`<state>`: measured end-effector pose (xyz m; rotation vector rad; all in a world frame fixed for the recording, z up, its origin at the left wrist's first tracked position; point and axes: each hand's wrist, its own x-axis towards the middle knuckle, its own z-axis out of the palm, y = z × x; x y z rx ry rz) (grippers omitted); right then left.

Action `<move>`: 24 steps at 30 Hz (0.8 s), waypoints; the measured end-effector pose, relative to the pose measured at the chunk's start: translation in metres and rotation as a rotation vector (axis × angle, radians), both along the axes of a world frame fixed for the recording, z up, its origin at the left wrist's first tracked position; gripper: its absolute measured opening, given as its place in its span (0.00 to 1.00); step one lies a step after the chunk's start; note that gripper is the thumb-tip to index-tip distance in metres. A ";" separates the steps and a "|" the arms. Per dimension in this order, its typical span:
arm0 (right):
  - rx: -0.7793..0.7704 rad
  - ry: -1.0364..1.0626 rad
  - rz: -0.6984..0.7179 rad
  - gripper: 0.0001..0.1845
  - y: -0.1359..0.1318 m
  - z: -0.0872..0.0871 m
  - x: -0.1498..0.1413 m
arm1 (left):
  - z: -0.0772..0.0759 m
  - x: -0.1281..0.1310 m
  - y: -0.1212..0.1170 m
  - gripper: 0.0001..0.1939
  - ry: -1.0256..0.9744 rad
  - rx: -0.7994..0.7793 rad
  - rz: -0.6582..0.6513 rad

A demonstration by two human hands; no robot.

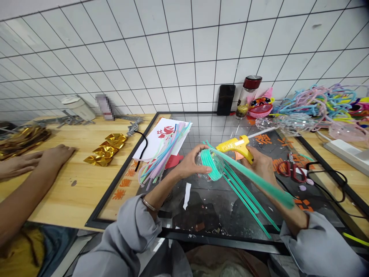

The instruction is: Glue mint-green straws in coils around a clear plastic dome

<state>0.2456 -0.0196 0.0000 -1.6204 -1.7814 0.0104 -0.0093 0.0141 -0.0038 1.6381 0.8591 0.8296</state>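
Note:
My left hand (pixel 192 161) is closed around a clear plastic piece, which looks like part of a bottle, with rows of green strip (pixel 210 164) wound about it. In my right hand (pixel 261 163) is a yellow hot glue gun (pixel 234 145), its nozzle pointing left, just above the wound piece. A white glue stick (pixel 261 132) sticks out of its back end. One loose green strip (pixel 253 175) runs from the piece toward the lower right, passing in front of my right wrist. Several more green strips (pixel 250 204) lie on the dark glass board below.
Pastel strips (pixel 160 159) lie on a white sheet (pixel 145 148). Red-handled scissors (pixel 291 169) and a black cable (pixel 343 184) are at right. A phone (pixel 226 100) and glass bottle (pixel 248 96) stand by the wall. Another person's arms (pixel 43 173) rest at left near gold foil (pixel 106 150).

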 end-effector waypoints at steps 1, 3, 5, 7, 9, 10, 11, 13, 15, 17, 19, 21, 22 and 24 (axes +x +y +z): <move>-0.011 -0.001 0.007 0.20 -0.001 0.002 0.000 | 0.001 0.000 0.000 0.37 0.004 0.003 0.001; -0.036 -0.006 0.024 0.19 -0.002 0.004 0.000 | 0.001 0.000 -0.001 0.37 0.001 0.009 -0.004; -0.054 -0.013 0.043 0.20 -0.002 0.006 0.001 | 0.001 0.000 -0.001 0.37 -0.009 0.012 -0.008; -0.058 -0.011 0.042 0.21 -0.002 0.006 0.001 | 0.000 0.000 -0.001 0.36 -0.014 0.003 -0.010; -0.058 0.000 0.022 0.22 -0.001 0.006 0.002 | -0.001 -0.001 -0.001 0.36 -0.009 -0.009 -0.006; -0.059 0.009 0.012 0.22 -0.001 0.006 0.002 | -0.001 -0.001 -0.002 0.37 -0.005 -0.012 -0.003; -0.062 0.018 0.007 0.22 -0.001 0.006 0.002 | -0.001 -0.001 -0.002 0.37 -0.002 -0.012 0.001; -0.073 0.028 0.004 0.22 -0.001 0.007 0.002 | -0.001 0.000 -0.002 0.37 -0.001 -0.006 0.012; -0.082 0.027 0.012 0.22 -0.002 0.008 0.002 | -0.001 0.000 -0.002 0.37 -0.009 0.008 0.019; -0.082 0.023 0.017 0.22 -0.002 0.009 0.002 | 0.000 0.000 -0.002 0.36 -0.015 0.021 0.025; -0.078 0.021 0.015 0.22 -0.003 0.009 0.002 | -0.001 0.000 -0.002 0.35 -0.015 0.023 0.025; -0.075 0.011 0.002 0.23 -0.002 0.008 0.002 | -0.001 0.000 -0.002 0.35 -0.014 0.021 0.019; -0.072 0.004 -0.005 0.23 -0.002 0.007 0.003 | -0.001 0.000 -0.002 0.34 -0.016 0.024 0.015; -0.062 -0.008 -0.013 0.23 0.000 0.005 0.003 | -0.001 -0.001 -0.002 0.34 -0.021 0.038 0.011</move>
